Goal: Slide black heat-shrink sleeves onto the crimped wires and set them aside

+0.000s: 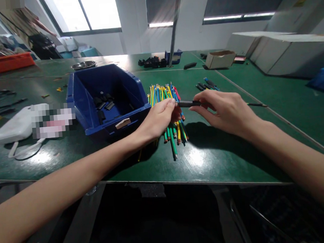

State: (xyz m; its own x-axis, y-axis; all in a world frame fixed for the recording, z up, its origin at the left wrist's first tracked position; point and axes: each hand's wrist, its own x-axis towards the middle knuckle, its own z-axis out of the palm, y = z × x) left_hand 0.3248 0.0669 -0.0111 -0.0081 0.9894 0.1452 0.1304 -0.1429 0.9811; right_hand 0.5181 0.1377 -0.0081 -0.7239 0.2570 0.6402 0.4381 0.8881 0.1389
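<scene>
In front of me, a short black tube [188,103] runs level between both hands. My left hand [163,114] is closed at its left end, thumb on top; its fingertips are partly hidden. The tube's right end is pinched between thumb and fingers of my right hand [224,111]. Under and behind my left hand lies a bunch of short cables [159,91] in yellow, green, blue and red, with metal ends. To the left, a blue bin [108,123] holds several short black tubes [104,102]. Several cables with black sleeves [206,84] lie beyond my right hand.
A white device [19,123] with a cord lies at left, near a red-orange tray [6,63]. Farther back are a metal dish [84,65], black parts [153,62], a small cardboard box [220,59] and large white boxes [294,53]. A person [34,30] stands back left.
</scene>
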